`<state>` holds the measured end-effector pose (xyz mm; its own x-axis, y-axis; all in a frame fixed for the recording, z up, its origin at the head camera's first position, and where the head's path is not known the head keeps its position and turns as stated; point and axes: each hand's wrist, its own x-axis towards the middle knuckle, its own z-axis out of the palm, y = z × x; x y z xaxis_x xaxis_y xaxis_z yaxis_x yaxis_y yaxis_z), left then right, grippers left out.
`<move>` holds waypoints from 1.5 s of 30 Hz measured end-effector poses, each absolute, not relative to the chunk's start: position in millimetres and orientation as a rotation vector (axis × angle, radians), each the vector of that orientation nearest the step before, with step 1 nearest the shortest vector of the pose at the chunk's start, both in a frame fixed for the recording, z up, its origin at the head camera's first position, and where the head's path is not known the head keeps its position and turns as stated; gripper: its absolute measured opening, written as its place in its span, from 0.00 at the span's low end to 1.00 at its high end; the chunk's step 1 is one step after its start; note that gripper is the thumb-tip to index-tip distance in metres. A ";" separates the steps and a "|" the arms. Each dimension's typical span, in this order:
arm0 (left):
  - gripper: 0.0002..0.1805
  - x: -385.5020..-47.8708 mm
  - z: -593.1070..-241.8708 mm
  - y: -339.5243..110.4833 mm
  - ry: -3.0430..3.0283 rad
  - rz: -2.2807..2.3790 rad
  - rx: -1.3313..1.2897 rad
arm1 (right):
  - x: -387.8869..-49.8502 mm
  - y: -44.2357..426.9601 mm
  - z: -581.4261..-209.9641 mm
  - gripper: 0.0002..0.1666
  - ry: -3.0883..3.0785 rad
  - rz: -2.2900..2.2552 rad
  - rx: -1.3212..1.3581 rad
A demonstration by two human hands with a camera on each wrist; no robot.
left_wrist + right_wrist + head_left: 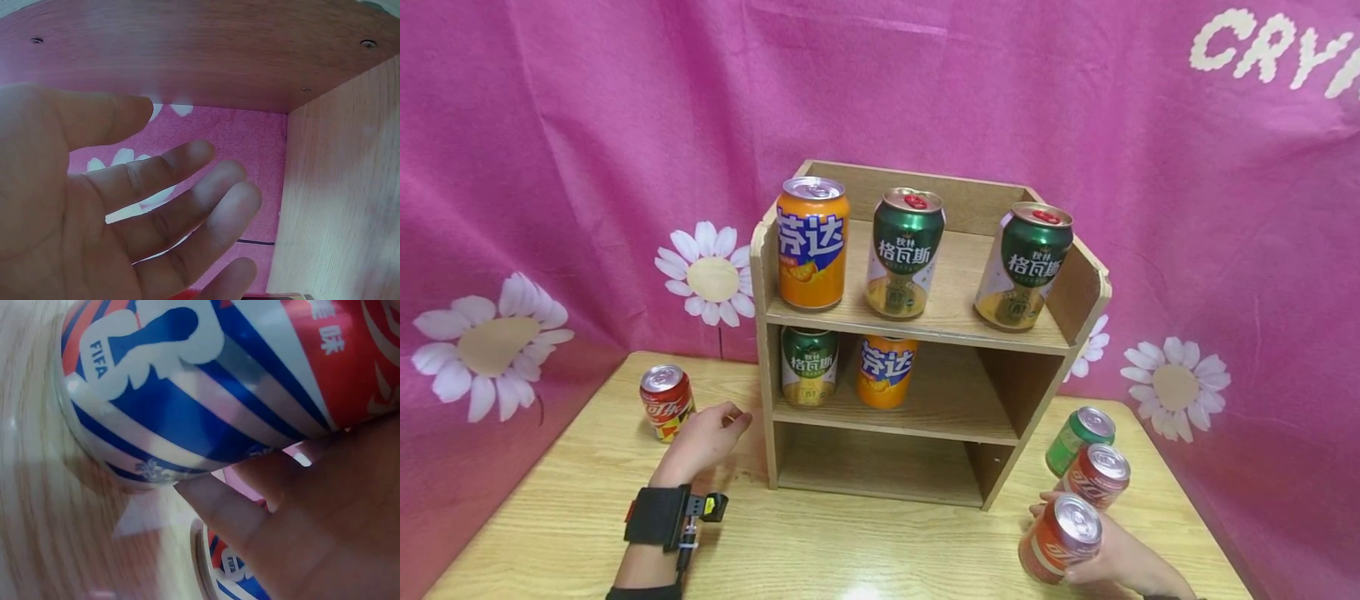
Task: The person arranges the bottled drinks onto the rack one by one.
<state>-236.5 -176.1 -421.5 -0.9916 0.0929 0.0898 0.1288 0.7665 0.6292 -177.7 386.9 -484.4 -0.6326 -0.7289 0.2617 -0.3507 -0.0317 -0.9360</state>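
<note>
My right hand [1120, 554] grips a red soda can [1052, 542], fingers behind it and thumb in front. In the right wrist view the same can [187, 394] shows blue and white stripes and a FIFA mark; I cannot tell whether its base touches the table. Just behind stands a second red can [1097, 477], with a green can [1078, 437] beyond it. My left hand [703, 437] holds nothing, its fingers loosely bent, between the shelf's left side and a red and yellow can [666, 402]. The left wrist view shows that palm [94, 219] with the fingers apart.
A wooden shelf unit [895, 429] stands mid-table. Its top level bears an orange can [812, 246] and two green and gold cans [904, 254]. On the middle level are a green and gold can [808, 367] and an orange can [886, 372]. Pink cloth [625, 125] hangs behind.
</note>
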 end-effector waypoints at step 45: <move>0.19 -236.4 -417.8 -176.2 -2.947 -1.075 -0.206 | -159.1 244.4 -396.5 0.39 3.023 -1.657 -0.626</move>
